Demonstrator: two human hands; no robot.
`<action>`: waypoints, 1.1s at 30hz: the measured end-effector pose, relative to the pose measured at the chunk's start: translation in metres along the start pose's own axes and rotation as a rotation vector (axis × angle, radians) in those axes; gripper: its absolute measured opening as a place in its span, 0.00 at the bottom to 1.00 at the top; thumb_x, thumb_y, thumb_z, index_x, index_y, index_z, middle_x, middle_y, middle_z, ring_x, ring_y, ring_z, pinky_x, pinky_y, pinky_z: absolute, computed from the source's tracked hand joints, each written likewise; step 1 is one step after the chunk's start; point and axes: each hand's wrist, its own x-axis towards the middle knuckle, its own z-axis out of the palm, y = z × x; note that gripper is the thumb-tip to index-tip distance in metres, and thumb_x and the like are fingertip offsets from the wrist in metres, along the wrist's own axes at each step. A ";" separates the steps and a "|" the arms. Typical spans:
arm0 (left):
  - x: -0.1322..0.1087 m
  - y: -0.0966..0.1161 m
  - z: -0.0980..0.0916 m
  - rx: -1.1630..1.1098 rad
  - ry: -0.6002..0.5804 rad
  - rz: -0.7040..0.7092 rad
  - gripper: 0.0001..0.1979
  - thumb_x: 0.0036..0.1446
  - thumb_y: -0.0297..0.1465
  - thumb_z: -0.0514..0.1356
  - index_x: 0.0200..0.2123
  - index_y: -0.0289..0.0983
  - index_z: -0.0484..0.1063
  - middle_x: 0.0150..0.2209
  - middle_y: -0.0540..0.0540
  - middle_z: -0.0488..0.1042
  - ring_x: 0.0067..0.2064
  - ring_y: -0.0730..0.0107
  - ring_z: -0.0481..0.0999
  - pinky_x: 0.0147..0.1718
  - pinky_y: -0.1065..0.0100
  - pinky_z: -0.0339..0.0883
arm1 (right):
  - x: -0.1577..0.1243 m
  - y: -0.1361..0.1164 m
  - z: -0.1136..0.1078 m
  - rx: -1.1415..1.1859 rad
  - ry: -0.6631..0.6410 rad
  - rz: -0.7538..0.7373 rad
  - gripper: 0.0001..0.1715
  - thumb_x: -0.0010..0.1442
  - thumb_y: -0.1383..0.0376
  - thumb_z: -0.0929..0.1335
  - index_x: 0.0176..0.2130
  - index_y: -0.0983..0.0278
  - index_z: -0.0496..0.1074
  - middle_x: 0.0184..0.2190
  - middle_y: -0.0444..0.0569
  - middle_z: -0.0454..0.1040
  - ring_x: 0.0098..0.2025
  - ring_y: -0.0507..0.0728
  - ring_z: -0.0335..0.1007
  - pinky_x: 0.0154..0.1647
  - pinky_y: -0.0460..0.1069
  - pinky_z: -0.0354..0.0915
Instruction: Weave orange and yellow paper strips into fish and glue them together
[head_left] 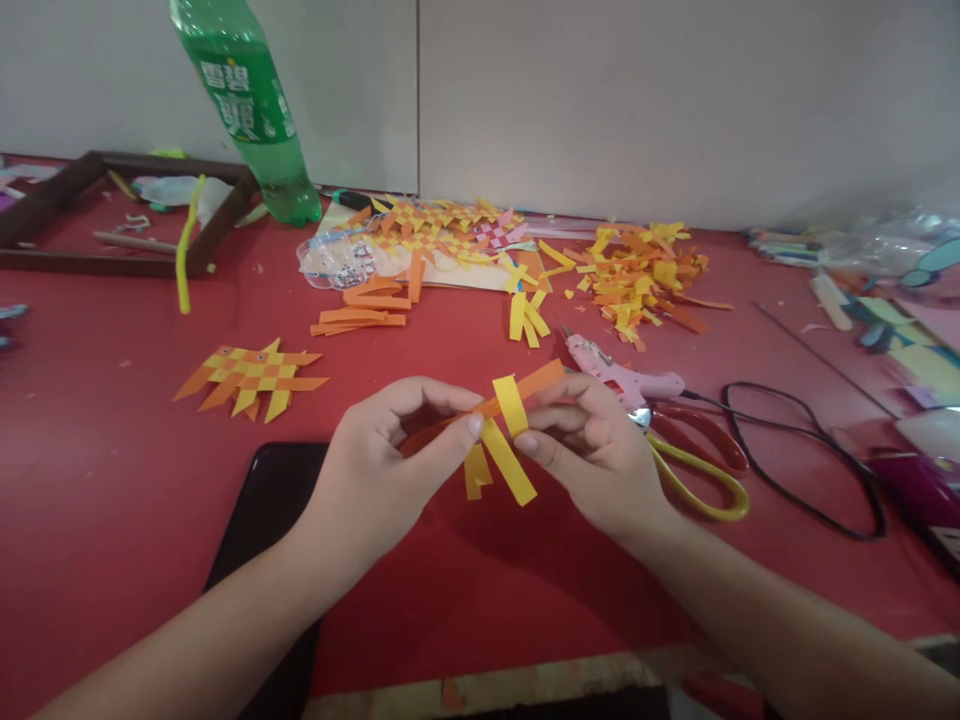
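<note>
Above the red table my left hand [401,450] pinches an orange paper strip [541,378] between thumb and fingers. Yellow paper strips [508,462] cross and hang from it. My right hand [592,450] is closed at the right side, its thumb and fingers pinching a yellow strip [511,405] that crosses the orange one. To the left lies a woven orange and yellow paper fish [259,375]. A black phone [277,500] is partly hidden under my left forearm. Scissors [697,480] with red and yellow handles rest beside my right hand.
A pink glue gun [619,370] with a looping black cord lies behind my right hand. Cut orange strips [364,318], yellow strips [529,315] and a scrap pile [645,275] lie farther back. A green bottle [251,120] stands beside a dark frame [105,262].
</note>
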 end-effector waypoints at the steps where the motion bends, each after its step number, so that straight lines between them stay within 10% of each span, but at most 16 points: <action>1: 0.000 0.000 0.000 -0.002 -0.002 0.003 0.02 0.56 0.28 0.67 0.34 0.42 0.79 0.34 0.55 0.83 0.37 0.78 0.82 0.38 0.82 0.74 | 0.000 0.000 0.000 -0.012 -0.007 0.009 0.16 0.55 0.62 0.76 0.39 0.59 0.66 0.29 0.41 0.82 0.27 0.49 0.78 0.28 0.41 0.71; 25: -0.002 0.001 0.001 0.080 0.019 0.049 0.06 0.55 0.29 0.67 0.38 0.42 0.80 0.38 0.54 0.84 0.40 0.77 0.82 0.42 0.82 0.75 | -0.001 0.001 -0.005 -0.094 -0.158 0.012 0.11 0.59 0.62 0.73 0.41 0.59 0.70 0.32 0.44 0.80 0.31 0.49 0.77 0.29 0.40 0.70; 33: -0.003 0.005 0.001 0.108 -0.018 0.042 0.07 0.56 0.29 0.66 0.38 0.42 0.82 0.38 0.53 0.85 0.40 0.73 0.84 0.41 0.79 0.76 | -0.002 0.006 -0.004 0.190 -0.242 0.072 0.11 0.64 0.56 0.70 0.44 0.58 0.76 0.39 0.47 0.80 0.40 0.55 0.79 0.43 0.50 0.75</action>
